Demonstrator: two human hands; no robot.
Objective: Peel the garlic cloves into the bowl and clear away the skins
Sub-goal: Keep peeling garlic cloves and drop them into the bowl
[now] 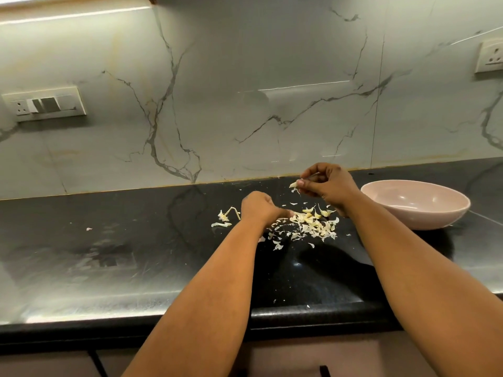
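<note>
Head view, black stone surface [109,240] against a marble-patterned wall.

Right hand [326,186]: raised above the surface, just left of the bowl. Grip clamped: thumb and fingertips pinch a pale garlic clove [294,185], with a shred of skin hanging from it. Clove is off the surface, above the far edge of the skin pile.

Left hand [258,206]: low, at the left edge of the pile, fingers curled under toward the skins. Grip together; whether it holds anything I cannot tell, fingertips hidden behind the knuckles.

Pile of garlic skins [310,224]: loose, pale, spread on the surface between the two forearms, with stray flakes scattered toward the near edge. A few curved yellowish pieces sit at the pile's far side; cloves or skins, cannot tell.

Dried garlic stem with root end [227,213]: lies just left of the left hand.

Pink bowl [419,213]: upright on the surface, right of the right wrist; visible interior shows no cloves.

Wall: switch plate [45,104] at left, socket [491,57] at upper right.
</note>
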